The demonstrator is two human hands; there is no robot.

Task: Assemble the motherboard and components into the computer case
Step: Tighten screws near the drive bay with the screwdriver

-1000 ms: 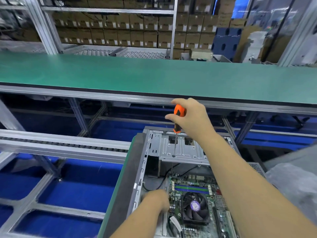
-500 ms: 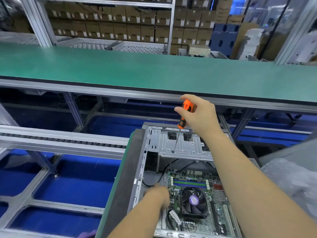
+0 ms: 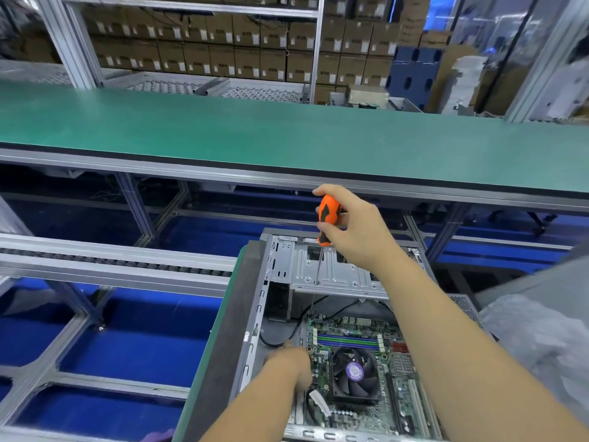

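Observation:
An open grey computer case (image 3: pixel 255 317) lies on the bench in front of me. The green motherboard (image 3: pixel 350 331) with its black cooler fan (image 3: pixel 353 373) sits inside it. My right hand (image 3: pixel 358 232) grips the orange handle of a screwdriver (image 3: pixel 328 215) above the case. The thin shaft runs down through a hole in the metal drive cage (image 3: pixel 338 272) toward the board's far left corner. My left hand (image 3: pixel 288 366) rests on the board's left edge, with most of its fingers hidden.
A long green conveyor bench (image 3: pixel 287 138) crosses the view beyond the case. A roller track (image 3: pixel 111 266) and aluminium frame over a blue floor lie to the left. Shelves of cardboard boxes (image 3: pixel 223 52) stand at the back. Clear plastic wrap (image 3: pixel 541 339) lies at the right.
My right hand has shifted its grip on the screwdriver handle, and the handle now stands more upright. My left hand stays at the board's left edge.

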